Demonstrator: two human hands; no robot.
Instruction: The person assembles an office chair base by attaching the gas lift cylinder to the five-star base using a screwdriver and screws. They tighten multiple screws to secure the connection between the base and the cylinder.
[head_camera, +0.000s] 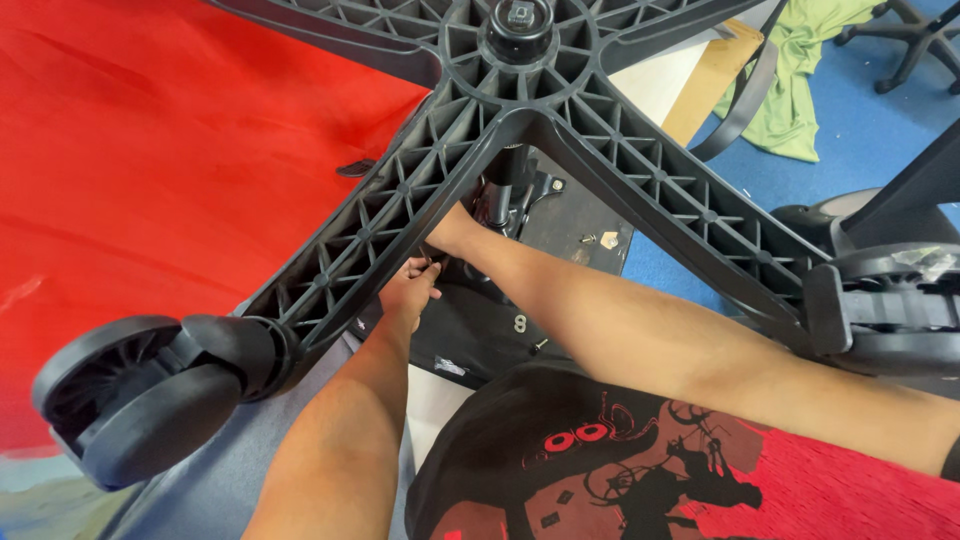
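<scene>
A black star-shaped chair base (520, 120) fills the upper middle of the view, underside up, its ribbed spokes spreading outward; everything else is placed from it. Far to its left lies a red cloth (150, 150) across the surface beneath. At the end of the base's lower-left spoke sits a black twin-wheel caster (140, 395), close to the camera.

Just under that same spoke, near where it joins the hub, the left hand (408, 290) reaches up from below, fingers curled around something small and dark; what it grips is too hidden to name. Right of it, directly beneath the hub, the right hand (455, 232) goes in behind the spoke toward the metal chair mechanism (510, 195) on the gas column; its fingers are out of sight, so I cannot tell whether it is clenched or loose.

Below the hub, the mechanism is fixed to the dark underside of the seat (480, 330), where a few loose screws (588, 239) lie just right of the mechanism. At the end of the base's lower-right spoke is a second caster (890, 300). Beyond the base's upper right, a green cloth (800, 90) lies on the blue floor (860, 130).
</scene>
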